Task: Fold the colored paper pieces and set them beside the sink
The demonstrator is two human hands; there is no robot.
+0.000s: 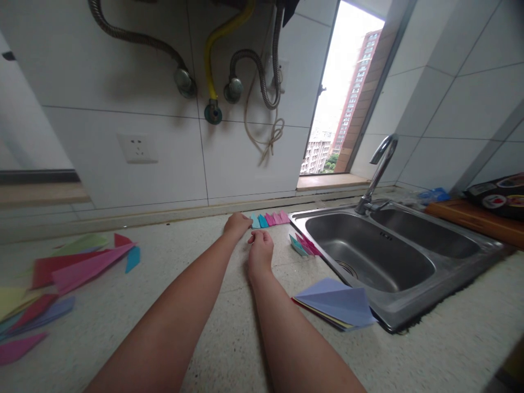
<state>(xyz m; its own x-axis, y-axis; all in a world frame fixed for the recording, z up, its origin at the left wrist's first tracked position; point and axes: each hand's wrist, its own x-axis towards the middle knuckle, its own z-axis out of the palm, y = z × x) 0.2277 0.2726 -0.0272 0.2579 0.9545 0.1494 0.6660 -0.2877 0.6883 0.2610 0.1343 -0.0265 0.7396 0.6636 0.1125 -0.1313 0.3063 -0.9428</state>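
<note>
At the back of the counter, a row of small folded papers [272, 219] stands in light blue, blue and pink. My left hand [237, 225] is at the row's left end, its fingers closed at the edge of the light-blue folded paper [254, 221]. Just in front of the row is my right hand [261, 250], fingers curled together; whatever they may hold is hidden. To its right, by the sink's edge, sits a smaller group of teal and magenta folded papers [305, 245].
A stack of folded paper planes, blue on top [339, 303], lies beside the steel sink [393, 297] with its faucet [382, 164]. Several colored paper planes [88, 267] spread over the left counter. Wall pipes [210, 65] hang above; a wooden board [475, 221] is far right.
</note>
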